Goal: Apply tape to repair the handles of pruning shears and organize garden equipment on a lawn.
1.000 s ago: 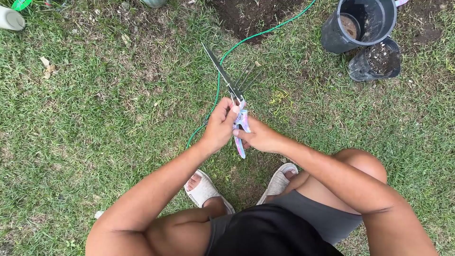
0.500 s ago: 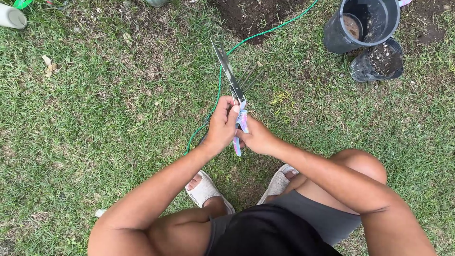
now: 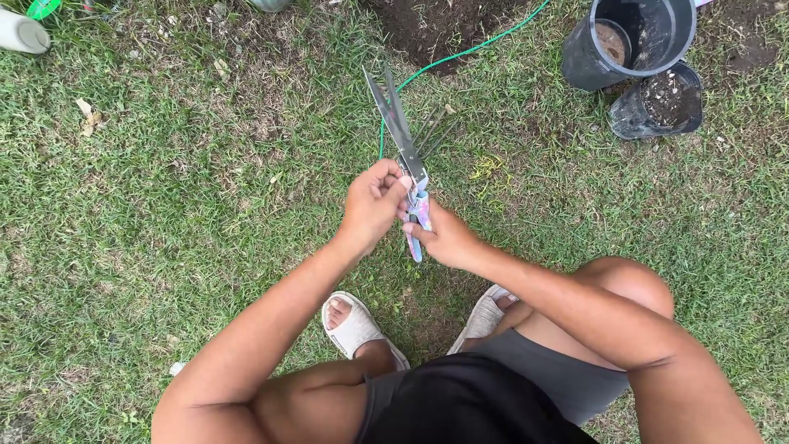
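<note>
**Shears held over the lawn, blades nearly together**

Grass (image 3: 164, 214) fills the view, with a white bottle (image 3: 20, 31) lying at the far left edge. Moving right, the left hand (image 3: 374, 201) is curled shut around the upper part of the garden shears (image 3: 407, 156), thumb and fingers pinched at the point where the blades meet the handles. The long grey blades point up and away from the person, lying almost against each other with only a thin gap between them. Just beside it, the right hand (image 3: 448, 240) grips the pink-and-blue patterned handles from below, fingers closed round them. The shears sit between the two hands, above the sandalled feet (image 3: 357, 325). A green hose (image 3: 460, 53) runs from behind the blades toward a patch of bare soil (image 3: 436, 20). Further right stand a black bucket (image 3: 637, 37) and a smaller black pot (image 3: 662, 103) with soil in it.

As for progress, no cut stems or trimmings show near the blades, so I judge the cutting itself has hardly begun, if at all.

Compared with a second ago, the blades have closed from a wide V and now point more upright.
</note>
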